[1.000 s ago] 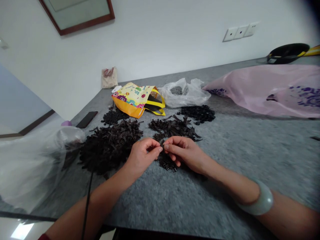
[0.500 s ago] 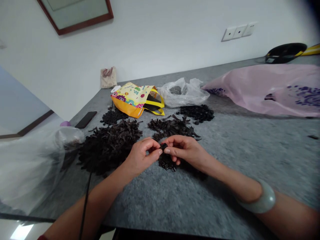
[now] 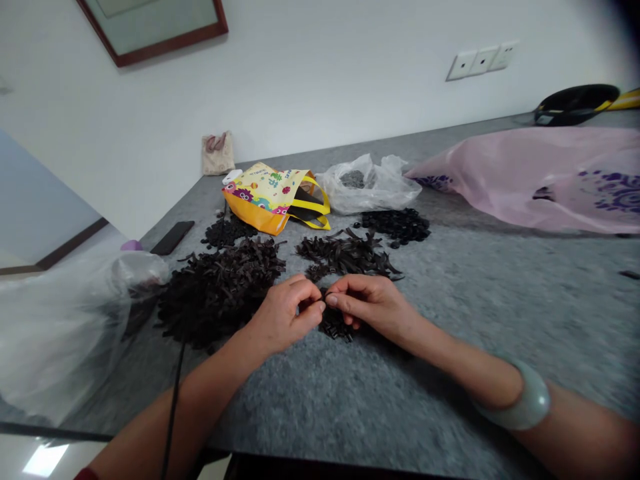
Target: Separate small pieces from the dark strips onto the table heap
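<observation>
My left hand and my right hand meet fingertip to fingertip over the grey table. Each pinches at a small dark piece between them, mostly hidden by the fingers. Right beneath them lies a small heap of shiny black pieces. A large pile of black strips is left of my left hand. Behind my hands is a smaller pile of black strips, and beyond it a pile of black round pieces.
A yellow patterned bag and a white plastic bag stand at the back. A pink bag lies at the right. A black phone and clear plastic are at the left. A thin dark cord passes over my left forearm.
The dark piece between my fingertips, visible before, is now mostly covered. My fingertips have drawn slightly closer together. The piles and bags look unchanged.
</observation>
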The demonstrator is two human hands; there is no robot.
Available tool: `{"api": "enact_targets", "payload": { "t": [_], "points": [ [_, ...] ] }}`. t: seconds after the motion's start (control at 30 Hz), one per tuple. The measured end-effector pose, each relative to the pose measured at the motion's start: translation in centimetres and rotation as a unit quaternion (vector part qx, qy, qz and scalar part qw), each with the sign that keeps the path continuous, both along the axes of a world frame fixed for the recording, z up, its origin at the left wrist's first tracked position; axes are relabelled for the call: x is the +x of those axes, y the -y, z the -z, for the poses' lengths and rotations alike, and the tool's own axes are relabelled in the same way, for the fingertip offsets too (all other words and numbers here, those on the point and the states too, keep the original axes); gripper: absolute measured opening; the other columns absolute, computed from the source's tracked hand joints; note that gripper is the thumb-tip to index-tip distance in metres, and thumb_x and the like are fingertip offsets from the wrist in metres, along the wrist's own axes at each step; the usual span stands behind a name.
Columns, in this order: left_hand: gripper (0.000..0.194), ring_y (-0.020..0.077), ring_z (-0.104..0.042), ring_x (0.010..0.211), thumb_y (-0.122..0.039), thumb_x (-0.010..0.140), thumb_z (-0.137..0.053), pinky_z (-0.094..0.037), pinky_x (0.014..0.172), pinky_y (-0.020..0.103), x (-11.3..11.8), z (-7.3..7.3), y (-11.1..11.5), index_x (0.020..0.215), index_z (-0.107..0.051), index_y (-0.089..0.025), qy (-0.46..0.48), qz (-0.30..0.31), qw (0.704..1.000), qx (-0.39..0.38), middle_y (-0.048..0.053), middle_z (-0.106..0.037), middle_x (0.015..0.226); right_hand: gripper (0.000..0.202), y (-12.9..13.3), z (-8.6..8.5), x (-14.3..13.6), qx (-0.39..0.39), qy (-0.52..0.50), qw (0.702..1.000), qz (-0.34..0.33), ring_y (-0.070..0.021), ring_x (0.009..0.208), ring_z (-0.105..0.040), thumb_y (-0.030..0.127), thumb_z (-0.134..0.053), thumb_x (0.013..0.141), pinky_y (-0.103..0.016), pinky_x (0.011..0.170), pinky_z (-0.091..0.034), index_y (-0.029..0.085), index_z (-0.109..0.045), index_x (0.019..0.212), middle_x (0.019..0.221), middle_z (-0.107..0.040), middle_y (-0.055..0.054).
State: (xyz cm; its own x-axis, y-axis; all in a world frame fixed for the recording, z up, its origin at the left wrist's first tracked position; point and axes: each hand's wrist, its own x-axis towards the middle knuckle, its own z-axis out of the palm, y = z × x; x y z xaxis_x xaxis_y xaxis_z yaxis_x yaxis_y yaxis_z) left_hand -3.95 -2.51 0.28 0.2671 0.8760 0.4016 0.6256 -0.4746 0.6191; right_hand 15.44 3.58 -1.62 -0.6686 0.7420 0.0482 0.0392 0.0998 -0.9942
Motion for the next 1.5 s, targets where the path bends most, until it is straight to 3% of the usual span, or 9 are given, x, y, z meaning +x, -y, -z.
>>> {"api": "enact_targets", "payload": {
  "t": [0.2,0.3,0.57,0.73,0.9,1.07,1.2,1.33,1.5],
  "points": [
    [0.002,0.0138,-0.058,0.071,-0.018,0.083,-0.058,-0.047,0.066,0.027,0.3,0.2,-0.2,0.082,-0.06,-0.019,0.069,-0.002,0.995,-0.078,-0.001,-0.059,0.076,0.032,0.0,-0.2,-0.1,0.003,-0.014,1.0,0.017,-0.0072,0.045,-0.046,0.048,-0.068,0.085,-0.019,0.041,-0.038,0.017,-0.065,0.078,0.055,-0.052,0.004],
    [0.018,0.0132,-0.063,0.07,-0.019,0.077,-0.068,-0.052,0.065,0.026,0.7,0.6,-0.4,0.094,-0.061,-0.019,0.153,-0.03,0.979,-0.132,0.0,-0.065,0.084,0.032,-0.1,0.0,-0.3,-0.045,-0.014,0.999,0.023,-0.0069,0.043,-0.042,0.049,-0.069,0.084,-0.019,0.039,-0.035,0.018,-0.064,0.078,0.051,-0.049,0.006],
    [0.003,0.0159,-0.063,0.072,-0.019,0.087,-0.068,-0.051,0.067,0.028,0.8,1.3,0.0,0.086,-0.065,-0.019,-0.051,-0.069,0.994,0.075,0.0,-0.068,0.076,0.033,0.1,0.3,-1.0,-0.157,-0.053,0.986,0.019,-0.0047,0.04,-0.031,0.046,-0.072,0.076,-0.02,0.037,-0.02,0.019,-0.056,0.067,0.049,-0.043,0.008],
    [0.01,0.0142,-0.062,0.068,-0.016,0.085,-0.064,-0.048,0.061,0.025,1.1,1.2,0.1,0.076,-0.06,-0.019,-0.028,-0.065,0.994,0.087,-0.001,-0.065,0.071,0.029,0.4,0.0,-1.0,-0.151,-0.047,0.987,0.04,-0.0046,0.041,-0.029,0.042,-0.071,0.073,-0.021,0.038,-0.017,0.019,-0.056,0.067,0.049,-0.04,0.008],
    [0.009,0.0128,-0.065,0.06,-0.02,0.084,-0.062,-0.049,0.057,0.024,1.3,0.9,-0.1,0.075,-0.06,-0.019,0.09,-0.075,0.991,-0.069,-0.002,-0.065,0.068,0.029,0.2,-0.1,-0.9,-0.083,-0.02,0.994,0.065,-0.0059,0.042,-0.031,0.044,-0.069,0.077,-0.021,0.039,-0.02,0.019,-0.056,0.067,0.048,-0.041,0.008],
    [0.012,0.0146,-0.072,0.064,-0.029,0.084,-0.064,-0.054,0.061,0.025,1.1,0.4,-0.4,0.081,-0.059,-0.018,0.227,-0.027,0.946,-0.23,-0.001,-0.068,0.072,0.032,-0.3,0.0,-0.4,-0.024,0.014,0.999,0.029,-0.0069,0.044,-0.035,0.048,-0.068,0.083,-0.022,0.04,-0.024,0.018,-0.063,0.075,0.051,-0.047,0.006],
    [0.01,0.0132,-0.07,0.06,-0.024,0.085,-0.06,-0.051,0.057,0.022,0.6,0.2,-0.7,0.078,-0.057,-0.018,0.18,-0.048,0.964,-0.19,-0.002,-0.065,0.069,0.035,-1.4,-0.2,0.3,-0.064,0.008,0.998,-0.014,-0.0062,0.046,-0.04,0.052,-0.066,0.084,-0.021,0.04,-0.028,0.018,-0.065,0.08,0.067,-0.059,0.001],
    [0.009,0.0121,-0.065,0.057,-0.021,0.085,-0.056,-0.046,0.055,0.022,-1.1,0.1,-1.2,0.076,-0.057,-0.02,0.083,-0.104,0.986,-0.102,-0.004,-0.061,0.062,0.033,-3.8,-0.2,1.7,0.034,0.063,0.995,0.063,-0.0082,0.048,-0.044,0.052,-0.068,0.082,-0.023,0.041,-0.032,0.019,-0.065,0.079,0.067,-0.059,0.0],
    [0.007,0.0156,-0.068,0.07,-0.023,0.084,-0.057,-0.05,0.065,0.026,-4.1,-0.2,-2.2,0.086,-0.063,-0.019,0.029,-0.203,0.979,-0.015,0.001,-0.068,0.078,0.035,-6.3,0.7,3.6,0.115,0.107,0.98,0.122,-0.0109,0.05,-0.047,0.054,-0.065,0.083,-0.027,0.044,-0.035,0.02,-0.063,0.076,0.069,-0.062,-0.003]
  ]
}}
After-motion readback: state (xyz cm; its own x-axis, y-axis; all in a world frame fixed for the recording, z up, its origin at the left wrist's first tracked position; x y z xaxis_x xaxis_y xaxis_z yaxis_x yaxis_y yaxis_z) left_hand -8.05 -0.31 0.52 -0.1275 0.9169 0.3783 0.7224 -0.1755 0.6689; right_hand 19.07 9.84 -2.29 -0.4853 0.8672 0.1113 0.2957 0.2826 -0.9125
